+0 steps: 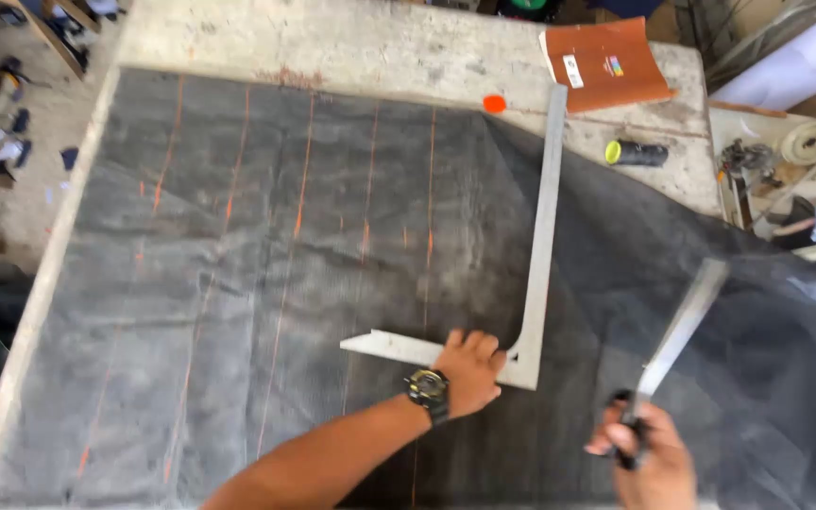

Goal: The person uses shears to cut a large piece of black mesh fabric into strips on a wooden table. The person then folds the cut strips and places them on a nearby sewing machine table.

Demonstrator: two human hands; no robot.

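The right hand [649, 453] is cut off by the lower edge of the view, so only its knuckles and curled fingers show. It is closed round the dark handle of a long flat metal blade [680, 329], which is blurred; whether it is a knife or a ruler is hard to tell. The blade rises up and to the right from the fist, lifted over the dark fabric [238, 283].

The left hand [469, 368] lies flat, palm down, fingers spread a little and pressing on the short leg of a metal square [540, 246], near its corner. It grips nothing. The forearm comes in from the lower left, elbow out of view, with a wristwatch [427, 387] at the wrist. The square's long leg runs away from that hand toward the far edge of the table [351, 42].

Beyond the long leg's tip lie an orange disc [494, 103], a brown booklet [604, 64] and a dark tube with a yellow end [637, 152]. Orange lines cross the fabric to the left of the left hand.
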